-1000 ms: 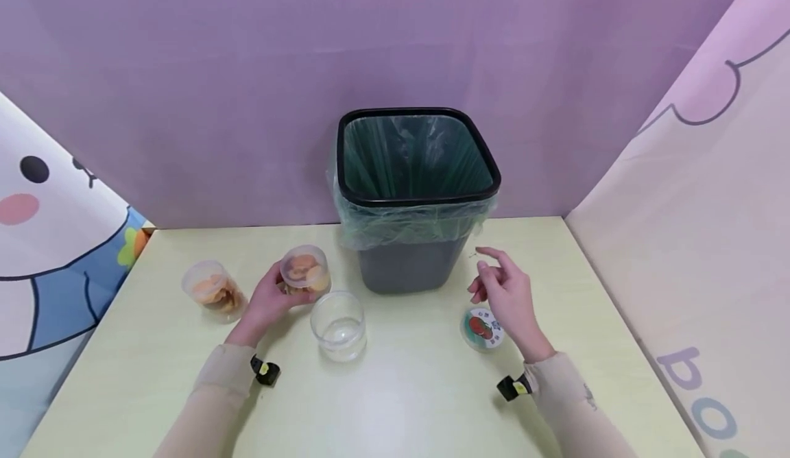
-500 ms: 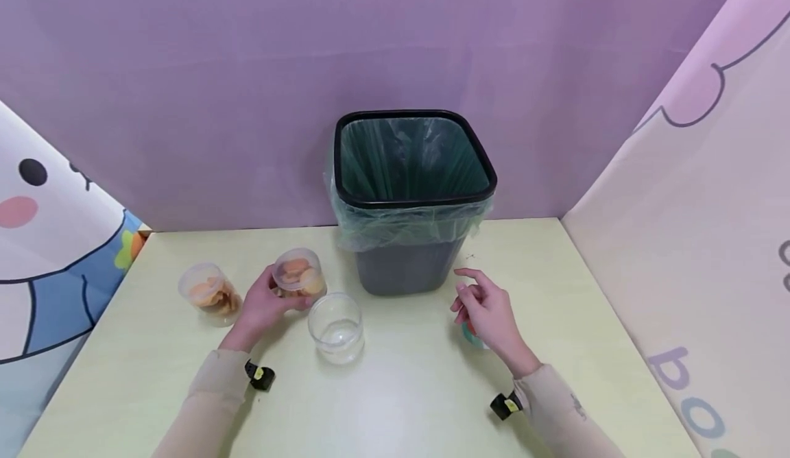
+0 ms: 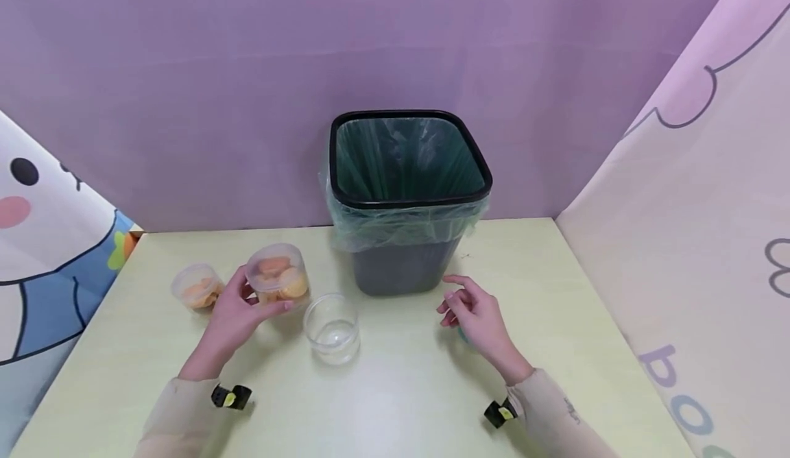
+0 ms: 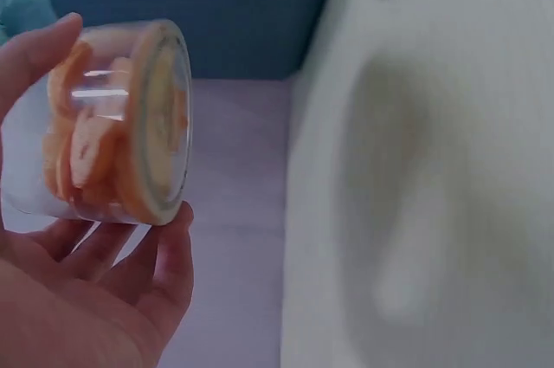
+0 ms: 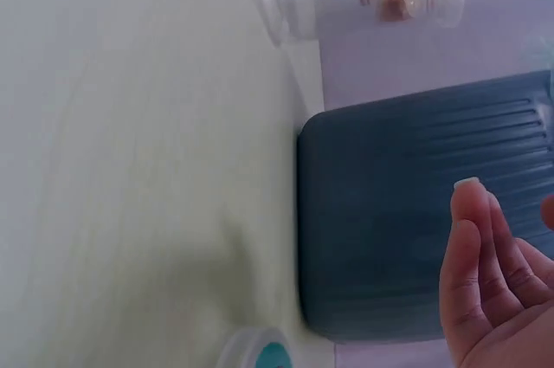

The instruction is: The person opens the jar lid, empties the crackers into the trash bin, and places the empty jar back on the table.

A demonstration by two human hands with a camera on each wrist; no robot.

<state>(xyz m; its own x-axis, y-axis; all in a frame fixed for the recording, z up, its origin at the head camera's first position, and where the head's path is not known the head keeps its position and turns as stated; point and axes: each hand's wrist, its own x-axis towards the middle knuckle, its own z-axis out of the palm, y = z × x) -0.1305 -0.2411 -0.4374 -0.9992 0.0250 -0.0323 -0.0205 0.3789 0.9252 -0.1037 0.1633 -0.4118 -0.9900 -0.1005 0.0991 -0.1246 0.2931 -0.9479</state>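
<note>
My left hand (image 3: 231, 321) grips a clear jar (image 3: 276, 276) of round orange and yellow pieces between thumb and fingers. In the left wrist view this jar (image 4: 99, 125) is raised off the table, its shadow falling apart from it. Just right of it stands a clear jar with nothing in it (image 3: 333, 338). Another clear jar (image 3: 196, 286) with orange-brown pieces stands behind the left hand. My right hand (image 3: 478, 317) hovers with loosely bent fingers and holds nothing. Below it, mostly hidden, lies a small round teal-and-white piece (image 5: 260, 351), perhaps a lid.
A dark grey bin (image 3: 401, 266) with a black rim and a green liner stands at the back middle of the pale table (image 3: 395, 389). A purple cloth wall (image 3: 247, 101) rises behind it. Printed panels border both sides.
My left hand has lifted the jar with the orange pieces and drawn it left, nearer the head camera. My right hand has moved left over the small round piece, covering most of it.
</note>
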